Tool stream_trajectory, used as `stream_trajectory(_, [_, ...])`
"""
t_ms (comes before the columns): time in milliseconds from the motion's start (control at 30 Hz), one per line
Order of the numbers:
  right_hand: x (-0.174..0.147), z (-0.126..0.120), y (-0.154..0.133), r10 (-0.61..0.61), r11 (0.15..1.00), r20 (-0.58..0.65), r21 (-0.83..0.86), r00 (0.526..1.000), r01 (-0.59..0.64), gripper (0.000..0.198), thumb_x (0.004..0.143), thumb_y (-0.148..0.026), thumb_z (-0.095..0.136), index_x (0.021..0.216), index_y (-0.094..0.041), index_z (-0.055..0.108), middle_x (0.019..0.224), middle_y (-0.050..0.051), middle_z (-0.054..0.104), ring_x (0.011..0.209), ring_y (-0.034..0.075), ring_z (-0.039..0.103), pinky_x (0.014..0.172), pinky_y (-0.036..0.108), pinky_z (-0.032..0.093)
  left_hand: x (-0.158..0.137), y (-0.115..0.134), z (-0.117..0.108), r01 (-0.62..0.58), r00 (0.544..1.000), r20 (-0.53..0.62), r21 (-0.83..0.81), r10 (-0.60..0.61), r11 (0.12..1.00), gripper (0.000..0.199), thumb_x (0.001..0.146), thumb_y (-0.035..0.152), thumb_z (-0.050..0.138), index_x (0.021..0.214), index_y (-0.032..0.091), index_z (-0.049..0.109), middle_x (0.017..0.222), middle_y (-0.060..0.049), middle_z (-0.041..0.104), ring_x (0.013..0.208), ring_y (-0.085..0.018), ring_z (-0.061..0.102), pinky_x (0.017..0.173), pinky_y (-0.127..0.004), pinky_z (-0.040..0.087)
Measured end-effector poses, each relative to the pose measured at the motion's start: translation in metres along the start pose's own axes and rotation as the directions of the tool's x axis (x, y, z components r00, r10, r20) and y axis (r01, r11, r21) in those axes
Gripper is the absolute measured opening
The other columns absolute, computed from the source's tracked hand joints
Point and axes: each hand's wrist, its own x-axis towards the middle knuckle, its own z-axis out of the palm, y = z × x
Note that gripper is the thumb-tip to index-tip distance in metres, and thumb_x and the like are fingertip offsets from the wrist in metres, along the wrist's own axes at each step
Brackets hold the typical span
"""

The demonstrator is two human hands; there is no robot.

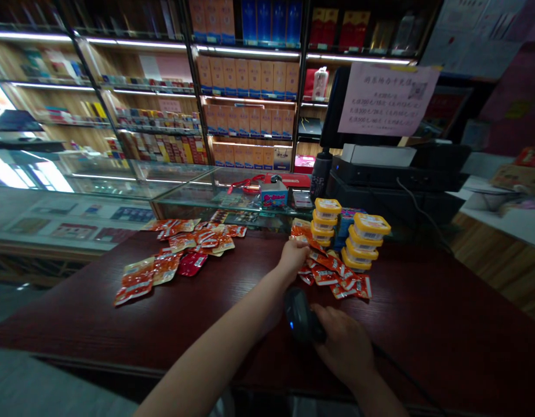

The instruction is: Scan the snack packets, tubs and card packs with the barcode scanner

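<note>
My right hand (343,341) is closed around the handle of a black barcode scanner (298,313) with a small blue light, low over the table. My left hand (292,259) reaches forward, its fingers curled and closed at the edge of an orange-red snack packet (308,234). Around that hand lies a loose pile of similar packets (326,273), overlapping each other. Just behind the pile stand two stacks of yellow-lidded plastic tubs, a left stack (326,217) and a right stack (366,240). My fingertips are partly hidden among the packets.
More snack packets (180,246) are spread on the left of the dark wooden table (232,324). A glass display counter (193,194) borders the back, with a small blue-pink box (273,195) on it. A monitor (334,110) and black till equipment (393,185) stand back right. The scanner's cable (406,376) trails right.
</note>
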Motion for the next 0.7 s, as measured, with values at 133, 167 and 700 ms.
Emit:
stream_trajectory(133, [-0.001,0.001,0.002,-0.006,1.0,0.021,0.015,1.0,0.006,0.044,0.076,-0.014,0.053,0.119,-0.021,0.056,0.096,0.004,0.067,0.089,0.02,0.061,0.077,0.031,0.039,-0.003,0.002,-0.014,-0.007,0.999,-0.033,0.159,0.013,0.987,0.008,0.063,0.012,0.06,0.064,0.012,0.068,0.047,0.0,0.056,0.041,-0.009,0.047,0.043,-0.02,0.036])
stream_trajectory(167, [-0.002,0.002,0.002,-0.011,1.0,0.015,0.013,1.0,0.011,0.044,0.076,-0.014,0.052,0.119,-0.022,0.056,0.096,0.004,0.067,0.089,0.02,0.061,0.077,0.031,0.04,-0.004,0.002,-0.018,-0.021,0.999,-0.042,0.184,0.029,0.983,0.008,0.063,0.012,0.06,0.064,0.012,0.068,0.048,0.0,0.057,0.042,-0.009,0.048,0.043,-0.02,0.036])
stream_trajectory(700, [-0.008,0.011,0.009,-0.047,0.999,-0.022,-0.003,0.999,0.047,0.04,0.078,-0.016,0.05,0.117,-0.025,0.055,0.1,0.002,0.069,0.088,0.018,0.064,0.078,0.03,0.044,-0.035,0.037,-0.175,0.283,0.735,-0.319,0.946,0.598,0.156,0.034,0.077,0.02,0.056,0.109,0.021,0.066,0.118,-0.015,0.055,0.116,-0.033,0.045,0.097,-0.046,0.034])
